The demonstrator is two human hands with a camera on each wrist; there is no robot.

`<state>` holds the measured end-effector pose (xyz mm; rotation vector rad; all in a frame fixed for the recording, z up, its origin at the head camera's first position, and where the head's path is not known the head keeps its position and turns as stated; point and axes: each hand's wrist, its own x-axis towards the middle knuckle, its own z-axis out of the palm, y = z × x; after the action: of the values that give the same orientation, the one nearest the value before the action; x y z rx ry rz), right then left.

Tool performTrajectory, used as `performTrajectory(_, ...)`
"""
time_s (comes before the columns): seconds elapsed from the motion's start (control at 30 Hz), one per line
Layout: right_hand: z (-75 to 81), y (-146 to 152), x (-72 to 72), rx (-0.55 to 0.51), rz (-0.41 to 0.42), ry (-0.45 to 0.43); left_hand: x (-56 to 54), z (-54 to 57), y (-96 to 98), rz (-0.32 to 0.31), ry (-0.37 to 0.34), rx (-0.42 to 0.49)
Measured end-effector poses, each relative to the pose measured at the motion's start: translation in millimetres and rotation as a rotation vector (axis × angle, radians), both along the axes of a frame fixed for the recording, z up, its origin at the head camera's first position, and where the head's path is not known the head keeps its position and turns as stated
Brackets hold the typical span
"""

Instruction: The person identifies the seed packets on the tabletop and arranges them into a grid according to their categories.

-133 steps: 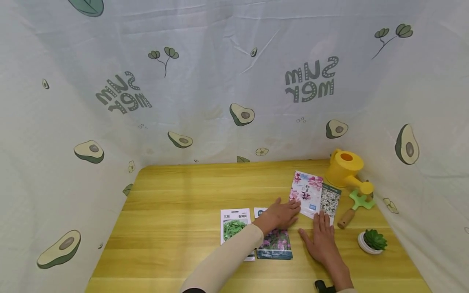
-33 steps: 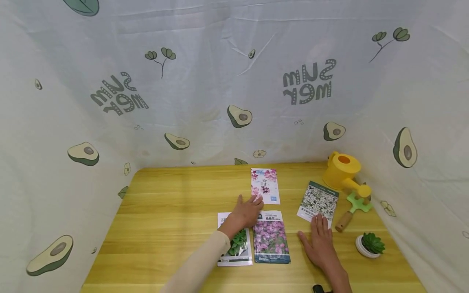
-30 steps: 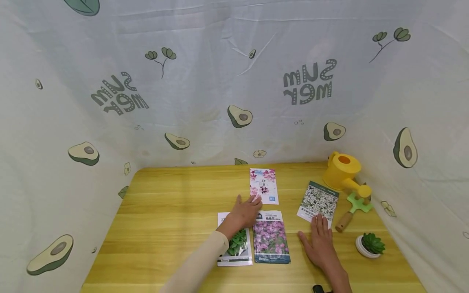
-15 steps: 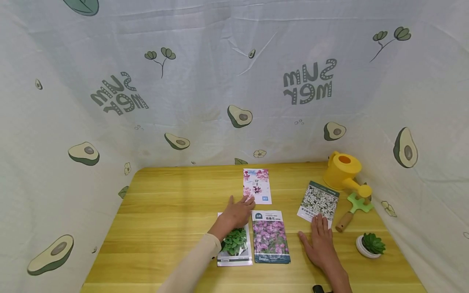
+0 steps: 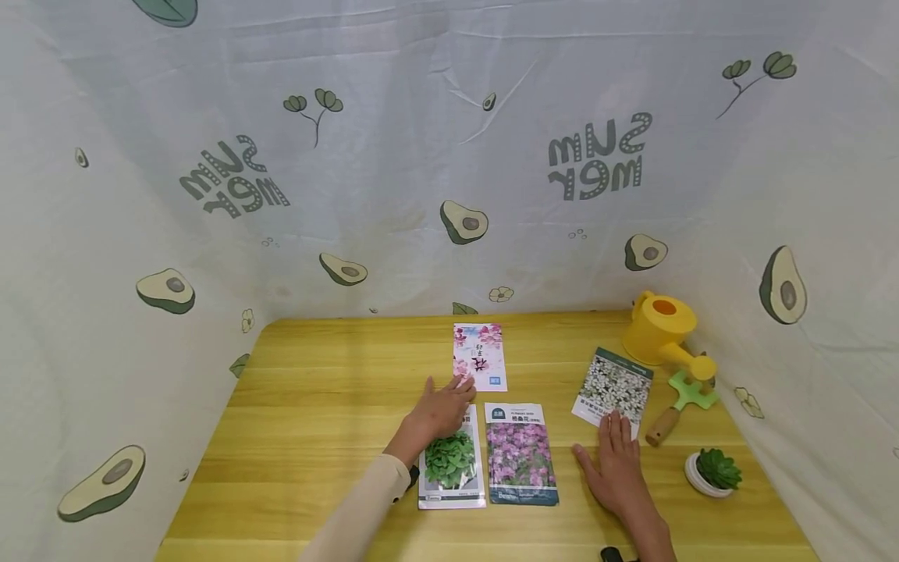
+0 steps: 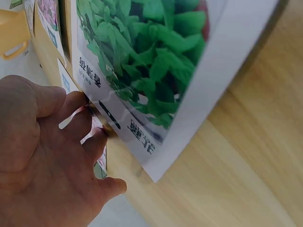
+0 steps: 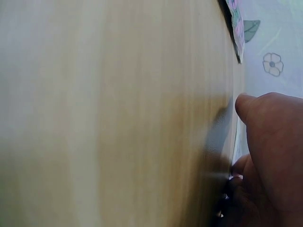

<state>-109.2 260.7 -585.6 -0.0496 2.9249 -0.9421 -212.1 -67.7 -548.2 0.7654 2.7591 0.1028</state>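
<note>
I see the left hand, fingers outstretched, touching a flat pink-and-white floral packet; the right hand, fingers straight, rests on a green-edged white-blossom packet.

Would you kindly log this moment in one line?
left hand: touching pink-blossom packet | right hand: touching white-flower packet | watering can: upright, back right

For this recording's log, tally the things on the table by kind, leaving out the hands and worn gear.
Printed packets: 4
Yellow watering can: 1
Hand fork: 1
Potted succulent: 1
Total: 7
</note>
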Motion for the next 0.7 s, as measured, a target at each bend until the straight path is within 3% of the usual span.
performTrajectory(0.7,-3.3,0.7,-0.8,0.018,0.004,-0.007,10.6,1.1,-26.7,0.062,-0.032,0.104)
